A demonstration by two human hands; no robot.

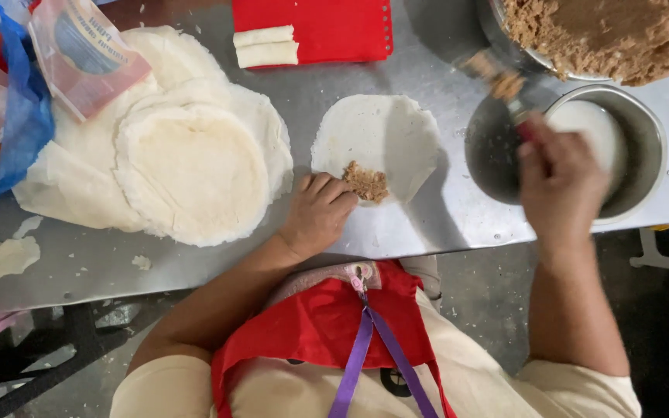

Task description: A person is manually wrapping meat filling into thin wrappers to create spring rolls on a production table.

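Nearest the camera: a red apron (327,325) with a purple strap (365,352), worn over a cream shirt.

Left hand (319,213): rests on the steel table (427,217), fingers curled and pressed together against the near edge of a round white wrapper (381,139). The fingertips touch a small mound of brown filling (367,183) lying on that edge. The wrapper lies flat at the table's centre.

Right hand (559,182): closed around the handle of a spoon (505,85), which is blurred. The spoon carries brown filling and sits above the gap between two metal vessels, well apart from the wrapper.

Vessels: a steel bowl (648,162) holding a white liquid lies directly under the right hand. Behind it, at the table's far right corner, a larger bowl (505,42) is heaped with brown filling.

Left of the flat wrapper: a stack of round wrappers (187,170), overlapping and spread out. A plastic packet (83,54) lies on the stack's far edge, beside a blue plastic bag (21,124).

Far edge of table: a red mat (334,27) bearing two finished white rolls (266,46), side by side and touching.

Dough scraps (5,255) lie near the left front edge.
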